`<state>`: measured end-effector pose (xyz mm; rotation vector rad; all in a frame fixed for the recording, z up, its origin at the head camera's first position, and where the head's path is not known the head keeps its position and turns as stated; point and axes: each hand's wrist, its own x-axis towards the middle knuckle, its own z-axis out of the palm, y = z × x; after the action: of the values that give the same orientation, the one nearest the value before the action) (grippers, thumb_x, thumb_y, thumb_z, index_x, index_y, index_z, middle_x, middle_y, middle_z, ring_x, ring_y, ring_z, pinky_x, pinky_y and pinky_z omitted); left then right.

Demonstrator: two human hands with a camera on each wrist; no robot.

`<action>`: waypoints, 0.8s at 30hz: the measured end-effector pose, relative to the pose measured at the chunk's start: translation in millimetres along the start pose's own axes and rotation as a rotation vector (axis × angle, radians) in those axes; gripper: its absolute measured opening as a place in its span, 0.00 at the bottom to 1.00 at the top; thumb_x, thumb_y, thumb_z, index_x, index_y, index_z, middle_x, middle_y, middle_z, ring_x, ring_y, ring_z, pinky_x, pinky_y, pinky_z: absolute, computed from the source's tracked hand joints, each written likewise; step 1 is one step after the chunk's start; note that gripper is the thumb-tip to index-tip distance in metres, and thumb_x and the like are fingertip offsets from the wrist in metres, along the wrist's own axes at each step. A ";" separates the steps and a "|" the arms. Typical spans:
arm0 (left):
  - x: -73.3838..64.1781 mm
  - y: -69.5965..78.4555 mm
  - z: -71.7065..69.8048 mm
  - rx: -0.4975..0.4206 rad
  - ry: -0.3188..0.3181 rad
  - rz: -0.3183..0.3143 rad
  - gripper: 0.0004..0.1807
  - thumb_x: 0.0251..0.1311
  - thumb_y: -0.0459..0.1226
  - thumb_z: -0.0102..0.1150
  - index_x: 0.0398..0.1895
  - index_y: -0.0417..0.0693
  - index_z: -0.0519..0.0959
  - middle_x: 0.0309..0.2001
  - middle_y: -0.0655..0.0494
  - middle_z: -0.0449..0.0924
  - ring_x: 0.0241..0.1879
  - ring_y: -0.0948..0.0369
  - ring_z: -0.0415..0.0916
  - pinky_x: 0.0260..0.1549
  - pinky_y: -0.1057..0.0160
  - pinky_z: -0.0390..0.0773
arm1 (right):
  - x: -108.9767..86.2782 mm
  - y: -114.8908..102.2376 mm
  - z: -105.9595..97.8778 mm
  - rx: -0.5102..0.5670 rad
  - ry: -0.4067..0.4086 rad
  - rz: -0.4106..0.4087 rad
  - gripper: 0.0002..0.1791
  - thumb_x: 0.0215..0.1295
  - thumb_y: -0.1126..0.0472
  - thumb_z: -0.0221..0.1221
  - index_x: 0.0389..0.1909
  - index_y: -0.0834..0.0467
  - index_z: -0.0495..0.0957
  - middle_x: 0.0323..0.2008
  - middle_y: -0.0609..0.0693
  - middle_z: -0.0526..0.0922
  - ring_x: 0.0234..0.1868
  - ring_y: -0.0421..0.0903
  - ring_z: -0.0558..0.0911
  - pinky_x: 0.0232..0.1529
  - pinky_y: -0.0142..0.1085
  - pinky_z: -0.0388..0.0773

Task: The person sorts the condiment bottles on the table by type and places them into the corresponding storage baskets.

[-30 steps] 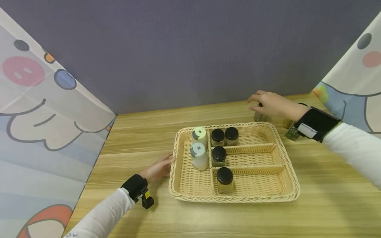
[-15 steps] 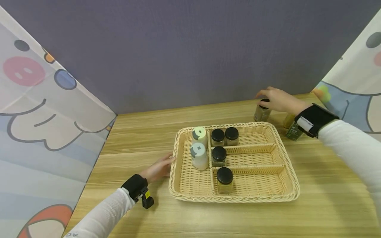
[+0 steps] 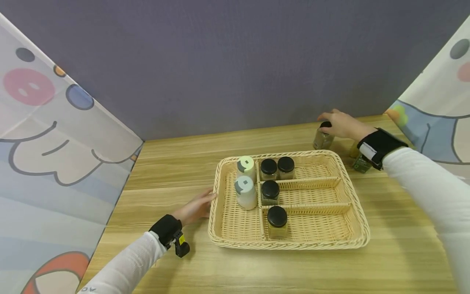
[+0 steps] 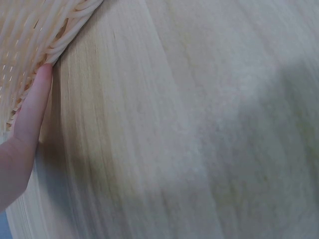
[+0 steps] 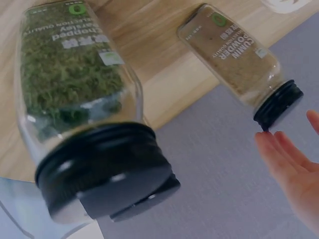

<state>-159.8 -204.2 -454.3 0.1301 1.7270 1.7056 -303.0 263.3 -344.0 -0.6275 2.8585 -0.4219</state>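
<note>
My left hand [image 3: 196, 208] rests with its fingers against the left outer side of the wicker basket [image 3: 288, 246]. In the left wrist view its extended finger [image 4: 34, 107] lies along the woven wall. At the back right my right hand [image 3: 343, 124] reaches over a glass jar of cumin powder [image 3: 323, 140]. Its fingertips are right at the jar's black lid [image 5: 278, 105], spread rather than closed round it. The jar stands upright on the table. Nearer the right wrist is a jar of chopped parsley [image 5: 75, 79], partly hidden by the wristband in the head view.
Inside the divided basket stand two white-capped containers [image 3: 246, 194] on the left and several black-lidded jars [image 3: 277, 220] in the right compartments. A yellowish jar [image 3: 354, 150] is partly covered by the right arm. A grey wall [image 3: 235, 69] rises behind the table.
My right hand has moved a little right and settled at the cumin powder jar's lid. The left hand and basket stay put.
</note>
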 end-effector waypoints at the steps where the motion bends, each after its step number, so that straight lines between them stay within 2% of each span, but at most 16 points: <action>1: -0.2 0.0 -0.1 -0.003 -0.001 -0.001 0.26 0.66 0.44 0.36 0.65 0.50 0.45 0.64 0.37 0.51 0.60 0.46 0.54 0.53 0.39 0.63 | 0.4 0.8 0.9 0.006 -0.004 0.002 0.24 0.62 0.58 0.49 0.56 0.66 0.59 0.50 0.78 0.58 0.44 0.69 0.68 0.39 0.59 0.70; 5: -0.8 -0.2 -0.2 -0.007 -0.011 0.005 0.26 0.67 0.44 0.35 0.65 0.50 0.45 0.64 0.36 0.51 0.60 0.45 0.54 0.53 0.39 0.63 | 0.8 3.1 4.9 0.016 -0.009 -0.001 0.24 0.62 0.60 0.50 0.56 0.68 0.59 0.49 0.77 0.60 0.44 0.69 0.67 0.40 0.59 0.70; 13: -1.9 0.2 0.7 -0.010 -0.005 0.009 0.25 0.67 0.42 0.34 0.65 0.50 0.45 0.65 0.36 0.50 0.61 0.45 0.52 0.53 0.38 0.62 | 2.3 6.4 14.8 0.010 -0.005 -0.009 0.22 0.61 0.65 0.51 0.54 0.70 0.60 0.43 0.74 0.63 0.38 0.62 0.71 0.33 0.51 0.71; 24: -3.2 -0.5 0.7 0.005 -0.007 0.008 0.25 0.67 0.43 0.34 0.65 0.51 0.45 0.65 0.37 0.50 0.60 0.45 0.53 0.52 0.39 0.63 | 4.0 9.9 22.6 0.029 0.015 -0.032 0.21 0.60 0.67 0.51 0.52 0.70 0.60 0.44 0.75 0.63 0.41 0.66 0.70 0.38 0.56 0.72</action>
<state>-156.9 -205.3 -453.4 0.1451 1.7287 1.7045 -305.0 264.9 -368.9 -0.6679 2.8549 -0.4743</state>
